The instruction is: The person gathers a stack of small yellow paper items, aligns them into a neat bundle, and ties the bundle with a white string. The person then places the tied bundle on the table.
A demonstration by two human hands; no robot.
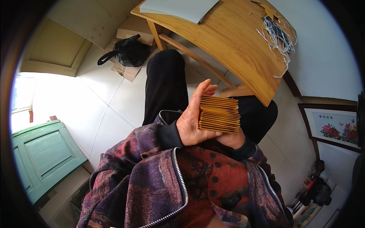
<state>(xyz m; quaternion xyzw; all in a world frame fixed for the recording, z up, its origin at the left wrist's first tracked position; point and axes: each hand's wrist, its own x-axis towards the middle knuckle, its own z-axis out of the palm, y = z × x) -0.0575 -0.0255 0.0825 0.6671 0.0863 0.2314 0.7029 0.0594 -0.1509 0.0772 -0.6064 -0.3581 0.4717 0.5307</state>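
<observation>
A thick stack of thin golden strips or folded sheets is held in front of my body, above my lap. Their edges lie in close parallel layers; what they are made of I cannot tell. My left hand is closed against the stack's left side, its fingertips rising past the far left corner. My right hand sits under the near right side of the stack and bears it from below. Its fingers are mostly hidden behind the stack and the left hand.
Ahead stands a wooden table with white sheets and a tangle of white strings on it. A black plastic bag lies on cardboard at the left. A green cabinet door and a framed flower picture flank me.
</observation>
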